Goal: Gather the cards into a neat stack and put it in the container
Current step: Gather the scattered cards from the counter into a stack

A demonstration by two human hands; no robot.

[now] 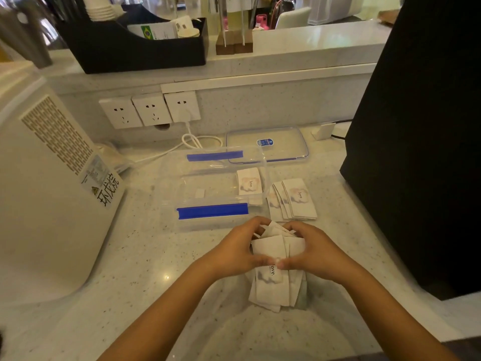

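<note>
Both hands grip an uneven bundle of white "love" cards [273, 280] just above the counter, near its front edge. My left hand [238, 246] holds the bundle's left side and my right hand [312, 252] its right side, thumbs meeting on top. The cards stick out at different angles. A clear plastic container [216, 188] with blue clips stands open just beyond my hands, with a stack of cards [249, 182] at its right end. Another fanned group of cards [294, 200] lies on the counter right of the container.
The container's clear lid [268, 144] lies behind it. A white appliance [44, 194] stands at the left, a tall black object [416, 142] at the right. Wall sockets [151, 109] and a white cable [192, 140] are at the back. A black organiser [135, 48] sits on the raised ledge.
</note>
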